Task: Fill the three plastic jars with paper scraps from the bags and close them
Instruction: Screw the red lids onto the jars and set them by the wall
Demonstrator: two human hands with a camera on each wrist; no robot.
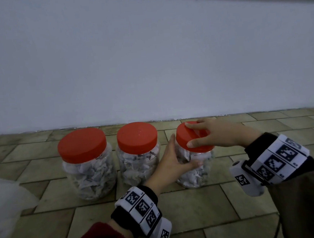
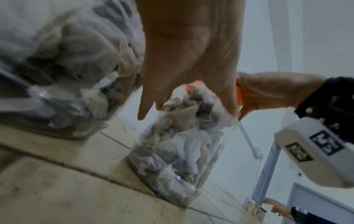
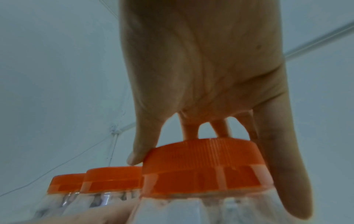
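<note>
Three clear plastic jars stuffed with paper scraps stand in a row on the tiled floor by the wall, each with a red lid on top. My left hand (image 1: pixel 174 160) grips the body of the right jar (image 1: pixel 196 174), thumb in front and fingers behind. From above, my right hand (image 1: pixel 200 134) grips that jar's lid (image 1: pixel 185 137), thumb on the near rim and fingers on the far rim. The left jar (image 1: pixel 90 173) and middle jar (image 1: pixel 139 165) stand untouched. In the right wrist view the fingertips (image 3: pixel 134 159) clasp the ribbed lid (image 3: pixel 206 166). The left wrist view shows the left hand (image 2: pixel 191 60) on the jar (image 2: pixel 178 151).
A crumpled translucent plastic bag (image 1: pixel 3 206) lies at the left edge of the floor. The white wall (image 1: pixel 148 63) rises right behind the jars. Another person's hand (image 2: pixel 275 209) shows far off near a door in the left wrist view.
</note>
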